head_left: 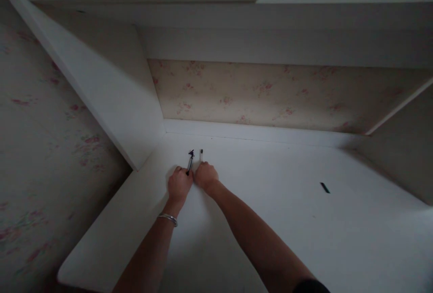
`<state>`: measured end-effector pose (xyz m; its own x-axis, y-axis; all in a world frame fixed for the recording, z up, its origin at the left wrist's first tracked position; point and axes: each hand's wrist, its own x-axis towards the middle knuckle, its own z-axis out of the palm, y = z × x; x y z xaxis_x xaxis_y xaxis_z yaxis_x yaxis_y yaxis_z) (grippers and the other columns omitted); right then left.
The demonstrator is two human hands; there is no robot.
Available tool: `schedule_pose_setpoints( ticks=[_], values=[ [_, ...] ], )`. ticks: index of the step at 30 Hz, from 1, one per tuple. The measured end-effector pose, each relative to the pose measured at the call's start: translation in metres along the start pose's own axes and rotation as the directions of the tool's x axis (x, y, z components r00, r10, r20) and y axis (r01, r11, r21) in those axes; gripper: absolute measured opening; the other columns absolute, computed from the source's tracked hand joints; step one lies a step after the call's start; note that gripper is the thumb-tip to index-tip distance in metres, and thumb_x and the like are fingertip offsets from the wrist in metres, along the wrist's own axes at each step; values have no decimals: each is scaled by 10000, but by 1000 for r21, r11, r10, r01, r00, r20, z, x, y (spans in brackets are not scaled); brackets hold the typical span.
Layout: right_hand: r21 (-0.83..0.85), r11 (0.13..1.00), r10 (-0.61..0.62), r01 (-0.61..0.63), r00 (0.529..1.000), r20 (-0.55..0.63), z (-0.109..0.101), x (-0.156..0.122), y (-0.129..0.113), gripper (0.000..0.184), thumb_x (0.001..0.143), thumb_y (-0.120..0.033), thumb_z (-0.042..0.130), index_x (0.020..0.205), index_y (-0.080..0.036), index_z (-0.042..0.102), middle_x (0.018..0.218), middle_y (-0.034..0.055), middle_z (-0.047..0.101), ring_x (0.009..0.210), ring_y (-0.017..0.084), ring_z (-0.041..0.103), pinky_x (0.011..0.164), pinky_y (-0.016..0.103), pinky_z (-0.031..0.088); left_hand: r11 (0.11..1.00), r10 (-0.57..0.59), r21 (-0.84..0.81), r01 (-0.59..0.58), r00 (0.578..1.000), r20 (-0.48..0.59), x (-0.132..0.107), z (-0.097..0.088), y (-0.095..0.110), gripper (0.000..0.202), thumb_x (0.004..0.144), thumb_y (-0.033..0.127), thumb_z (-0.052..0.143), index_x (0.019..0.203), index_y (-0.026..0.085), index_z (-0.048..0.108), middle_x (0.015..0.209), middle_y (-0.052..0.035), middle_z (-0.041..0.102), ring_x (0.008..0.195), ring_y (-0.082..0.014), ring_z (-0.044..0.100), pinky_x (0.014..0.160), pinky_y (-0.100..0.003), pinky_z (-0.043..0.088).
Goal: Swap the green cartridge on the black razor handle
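Reach extended: left hand (179,184) beside right hand (205,176) (fisted).

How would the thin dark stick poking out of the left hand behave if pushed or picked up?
The thin dark stick looks straight and rigid, so probably stiff. It is slim beside the left hand, so likely light. If round, it may roll on the smooth white desk; its shape is too small to tell.
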<state>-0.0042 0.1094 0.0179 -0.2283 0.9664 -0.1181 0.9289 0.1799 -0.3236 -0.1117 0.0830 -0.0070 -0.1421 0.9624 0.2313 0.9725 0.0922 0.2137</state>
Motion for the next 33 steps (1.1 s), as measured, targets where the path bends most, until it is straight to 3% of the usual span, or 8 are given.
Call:
schedule_pose_setpoints(
  ticks=[6,10,14,20,23,25,28,33],
  values=[
    [-3,1000,-18,18,1000,10,-2,1,1,384,909,-362,420,1017,-60,632,1092,236,593,1002,313,595,791,387,485,1000,8,1,-8,999,-34,0,1,-2,343,886,312,394,850,162,701,923,-97,649,758,-183,633,654,-261,436],
    [-34,999,9,-10,1000,-29,-11,-14,26,384,945,-327,325,1116,-105,587,1118,197,587,959,292,617,770,388,488,1000,18,-11,-18,999,-50,-1,2,-2,348,889,328,384,862,172,693,919,-83,643,753,-179,625,647,-260,440],
    [-85,992,84,-88,995,-47,-37,-36,96,332,925,-319,368,1086,-179,622,1110,143,608,968,276,613,800,388,471,1000,8,-17,-9,997,-71,-2,4,0,335,883,327,387,905,167,680,955,-93,624,781,-186,612,649,-265,441],
    [-141,941,287,-308,946,-149,-108,-96,257,396,830,-112,414,1185,-141,588,1188,126,596,1074,214,563,925,309,402,999,11,-39,-16,992,-124,-3,4,0,342,883,353,378,954,181,664,965,-90,612,816,-195,602,675,-271,450],
    [-145,914,354,-378,921,-163,-130,-140,321,519,715,-20,440,1211,-104,570,1150,130,626,1025,197,593,905,281,418,998,9,-53,-17,989,-149,-2,5,-1,344,884,352,374,980,178,655,966,-89,615,831,-199,599,692,-275,451],
    [-142,904,381,-403,911,-159,-134,-166,351,526,675,-18,463,1180,-84,594,1134,145,636,986,208,611,880,288,437,998,7,-60,-16,988,-156,-1,6,-2,344,886,345,368,960,174,658,956,-89,619,829,-201,598,693,-277,449],
    [-120,900,399,-419,903,-162,-128,-193,378,524,667,-53,477,1158,-164,620,1066,85,677,876,192,644,815,286,468,998,7,-65,-18,988,-154,-2,7,-2,342,888,335,365,924,176,666,947,-89,621,815,-198,597,685,-274,444],
    [-64,902,413,-428,895,-170,-112,-202,405,528,684,-116,519,1197,-205,606,727,9,712,604,166,639,600,236,480,998,5,-53,-13,989,-149,-5,7,0,325,888,337,378,943,182,658,963,-81,622,811,-190,596,681,-265,439]
  ],
)
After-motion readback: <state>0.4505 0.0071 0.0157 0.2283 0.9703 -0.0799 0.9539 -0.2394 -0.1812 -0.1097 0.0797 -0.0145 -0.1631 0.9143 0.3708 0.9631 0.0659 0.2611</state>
